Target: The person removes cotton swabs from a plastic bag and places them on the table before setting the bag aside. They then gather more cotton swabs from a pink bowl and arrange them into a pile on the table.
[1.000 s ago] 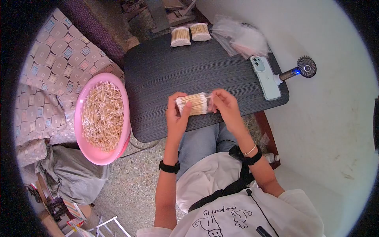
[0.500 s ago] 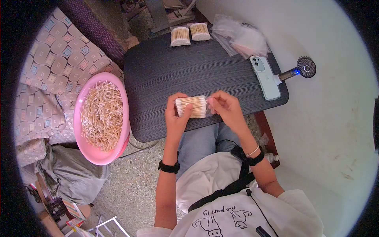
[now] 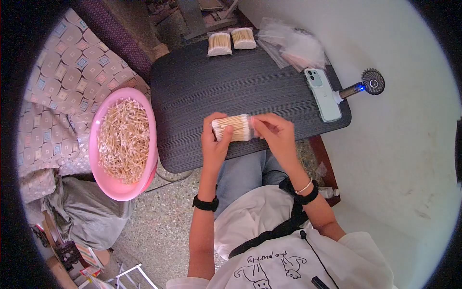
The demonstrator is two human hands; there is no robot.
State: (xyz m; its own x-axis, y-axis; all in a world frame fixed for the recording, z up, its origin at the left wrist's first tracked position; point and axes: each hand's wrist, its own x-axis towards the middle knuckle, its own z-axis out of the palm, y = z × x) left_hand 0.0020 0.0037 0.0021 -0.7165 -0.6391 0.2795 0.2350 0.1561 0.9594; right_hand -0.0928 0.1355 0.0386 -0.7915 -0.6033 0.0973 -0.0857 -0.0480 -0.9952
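A clear plastic bag packed with cotton swabs (image 3: 237,128) is held above the near edge of the dark table. My left hand (image 3: 214,137) wraps round its left end, with the thumb across the wooden sticks. At the other end, my right hand (image 3: 274,132) pinches the bag's clear plastic mouth between thumb and fingers. Two filled packs of cotton swabs, a left pack (image 3: 220,44) and a right pack (image 3: 244,38), stand at the table's far edge.
A pink tub (image 3: 123,192) of loose cotton swabs stands left of the table (image 3: 192,91). Clear plastic bags (image 3: 301,48) lie at the far right corner. Nearby are a phone (image 3: 323,94) and a small fan (image 3: 372,82). A white wall (image 3: 399,154) borders the right side.
The bag has tilted slightly, its left end shifting a little left. My right fingers have moved slightly along the bag's mouth. Both hands keep their hold.
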